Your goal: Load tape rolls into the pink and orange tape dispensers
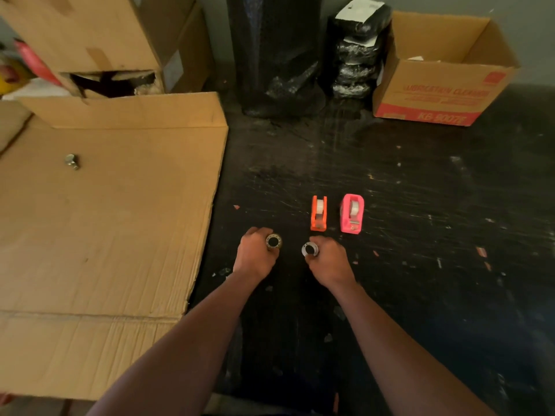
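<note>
Head view showed both hands stretched out low over a dark, scratched surface [420, 190]. The fingers [255, 232] of the left hand [255, 255] were curled tight around a small tape roll [273, 242], whose open core faced up toward the camera. The fingers [318, 240] of the right hand [330, 259] were closed the same way around a second tape roll [310, 249], tilted a little so that its pale ring and dark hole showed. The two rolls were near each other but apart, with bare surface between them.

Just beyond the hands stood the two dispensers, side by side and not touching. The orange dispenser [318, 213] was closest to the right hand's knuckles, slightly left of the pink dispenser [352, 213]. Each dispenser already showed a pale roll seated in its slot, with its cutter end pointing back toward the person.

Small scraps of paper and pinkish bits lay scattered over the surface around the hands and off to the right. To the left, a large flattened sheet of cardboard [105, 220] covered that side of the surface, and a small metal bolt [72, 161] lay on it, well apart from the hands. Behind the sheet stood a torn cardboard box [90, 34]. At the back, a tall black plastic-wrapped roll [276, 55] stood next to a black wrapped bundle [357, 52], and to their right sat an open box with red printing [444, 82].
</note>
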A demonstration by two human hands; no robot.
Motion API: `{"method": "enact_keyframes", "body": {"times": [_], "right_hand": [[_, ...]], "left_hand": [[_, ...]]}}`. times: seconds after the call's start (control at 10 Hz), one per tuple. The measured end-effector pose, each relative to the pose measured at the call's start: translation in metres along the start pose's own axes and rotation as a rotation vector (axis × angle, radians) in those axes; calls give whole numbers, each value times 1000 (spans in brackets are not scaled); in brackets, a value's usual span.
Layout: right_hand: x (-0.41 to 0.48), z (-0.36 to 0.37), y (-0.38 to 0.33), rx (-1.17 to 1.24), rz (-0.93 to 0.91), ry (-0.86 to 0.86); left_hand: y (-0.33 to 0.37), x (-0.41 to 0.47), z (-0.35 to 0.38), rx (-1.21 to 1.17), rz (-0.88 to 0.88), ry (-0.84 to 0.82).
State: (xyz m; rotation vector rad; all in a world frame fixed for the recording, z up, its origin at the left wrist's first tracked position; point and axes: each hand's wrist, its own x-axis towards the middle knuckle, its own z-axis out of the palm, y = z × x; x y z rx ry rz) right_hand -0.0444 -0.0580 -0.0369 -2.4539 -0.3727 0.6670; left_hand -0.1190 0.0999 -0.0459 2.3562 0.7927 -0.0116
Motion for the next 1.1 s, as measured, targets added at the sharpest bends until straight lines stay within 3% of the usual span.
{"method": "enact_keyframes", "body": {"times": [0.2,0.8,1.0,1.1], "right_hand": [[34,8,-27,43,8,-10],[106,22,-68,-227,84,-26],[86,14,-64,-216,33,7],[66,6,-57,-66,-37,95]], "left_hand": [[-13,33,-13,-23,11,-4],[-16,116,3,20,-45,-62],[-15,107,-1,-44,-95,-35],[-15,78,-4,-157,-93,56]]}}
